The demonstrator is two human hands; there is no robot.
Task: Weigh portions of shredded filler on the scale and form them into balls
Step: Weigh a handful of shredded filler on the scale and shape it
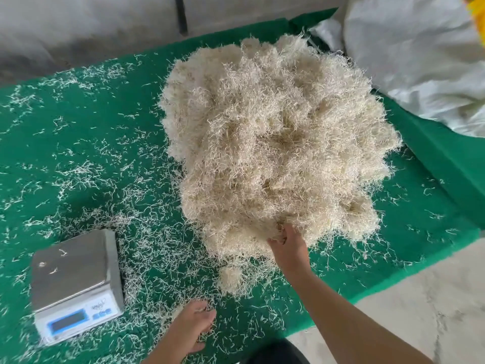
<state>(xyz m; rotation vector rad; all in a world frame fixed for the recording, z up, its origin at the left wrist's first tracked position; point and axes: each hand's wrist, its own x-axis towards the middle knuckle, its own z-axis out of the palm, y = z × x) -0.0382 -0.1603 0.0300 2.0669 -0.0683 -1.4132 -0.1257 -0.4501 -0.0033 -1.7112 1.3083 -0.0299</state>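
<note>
Currently my right hand (286,243) digs curled fingers into the near edge of the light, springy filler heap (275,143) just ahead, while my left hand (191,329) rests relaxed beside the scale (76,282).

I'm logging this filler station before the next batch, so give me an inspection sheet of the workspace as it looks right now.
Surface: green mat on the floor, strewn with loose shreds.
Job's things: big filler pile on the mat; scale at the near left, only a few stray shreds on its pan; small clump just in front of the pile.
Clutter: scattered shreds between scale and pile.
Hands: right hand grips filler at the pile's near edge; left hand rests on the mat, fingers loosely curled over shreds.
Cables: nothing seen.
Surroundings: white sacks at the far right; dark post against the back wall; pale floor at the near right.
</note>
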